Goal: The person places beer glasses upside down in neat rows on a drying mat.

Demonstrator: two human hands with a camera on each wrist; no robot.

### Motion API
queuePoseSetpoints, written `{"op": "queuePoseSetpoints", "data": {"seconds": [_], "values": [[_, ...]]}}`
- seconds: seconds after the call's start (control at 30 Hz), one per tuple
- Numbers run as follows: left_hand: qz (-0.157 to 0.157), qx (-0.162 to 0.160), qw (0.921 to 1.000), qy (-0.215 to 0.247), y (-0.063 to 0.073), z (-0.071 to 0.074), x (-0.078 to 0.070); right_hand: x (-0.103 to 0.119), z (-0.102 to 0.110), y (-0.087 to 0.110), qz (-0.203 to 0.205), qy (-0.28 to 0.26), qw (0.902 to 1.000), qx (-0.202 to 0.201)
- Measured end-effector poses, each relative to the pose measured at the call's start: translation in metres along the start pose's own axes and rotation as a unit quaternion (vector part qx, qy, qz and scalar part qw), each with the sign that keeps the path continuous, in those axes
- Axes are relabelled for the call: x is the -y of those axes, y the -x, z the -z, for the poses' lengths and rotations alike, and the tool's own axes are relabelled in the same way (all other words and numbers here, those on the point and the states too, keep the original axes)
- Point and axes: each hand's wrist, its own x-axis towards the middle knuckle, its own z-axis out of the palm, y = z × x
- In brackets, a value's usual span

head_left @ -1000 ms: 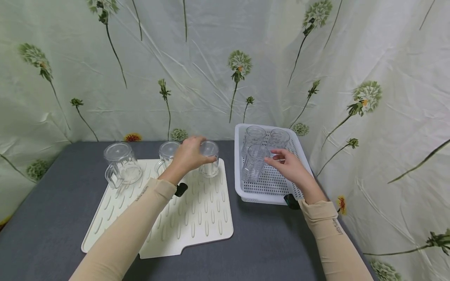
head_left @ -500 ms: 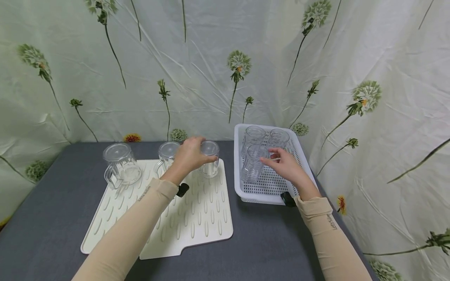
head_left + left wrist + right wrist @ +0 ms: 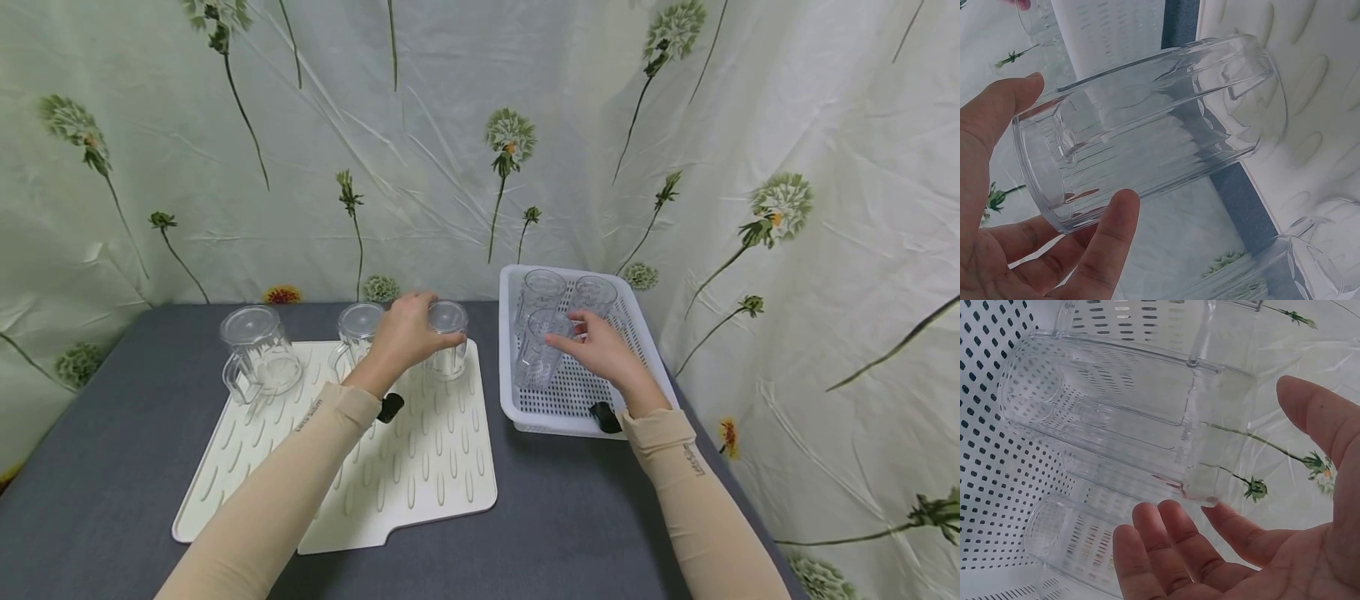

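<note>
A pale curtain (image 3: 427,167) with dandelion print hangs behind a dark grey table (image 3: 555,517). On this table lies a white ribbed mat (image 3: 427,467), and just to the right of it is a white perforated basket (image 3: 558,423). The person's left hand (image 3: 407,329) reaches over the far part of the mat; its thumb and fingers are bent around the upper end of a glass mug (image 3: 450,363), thumb on one side and fingers on the other. The right hand (image 3: 606,352) is over the basket, with thumb and fingers spread apart, beside the nearest glass (image 3: 536,368); if a fingertip touches it, I cannot tell. Two other glasses (image 3: 544,286) stand behind this one in the basket. Two more mugs (image 3: 262,358) are to the left of the left hand, with their handles turned to the left. The mug at the left hand is colourless and transparent, with long flat facets along its wall and its end near the palm thick. The nearest glass is also clear, and the basket holes are seen through it.
</note>
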Motion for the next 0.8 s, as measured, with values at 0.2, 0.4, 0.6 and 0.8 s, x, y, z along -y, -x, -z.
{"op": "queuePoseSetpoints", "data": {"seconds": [0.2, 0.4, 0.6, 0.8], "values": [[0.0, -0.004, 1.0, 0.0, 0.002, 0.0, -0.001, 0.003, -0.002, -0.003, 0.01, 0.016, 0.9998, 0.006], [0.0, -0.008, 0.9999, 0.009, 0.004, 0.001, 0.0, 0.004, -0.004, -0.008, 0.004, 0.03, 0.9995, 0.008], [0.001, -0.006, 0.9999, 0.01, 0.005, 0.002, 0.001, 0.007, -0.004, -0.012, 0.002, 0.043, 0.999, 0.013], [0.0, -0.011, 0.9997, 0.022, 0.007, 0.003, 0.002, 0.009, -0.005, -0.014, -0.006, 0.053, 0.9985, 0.016]]}}
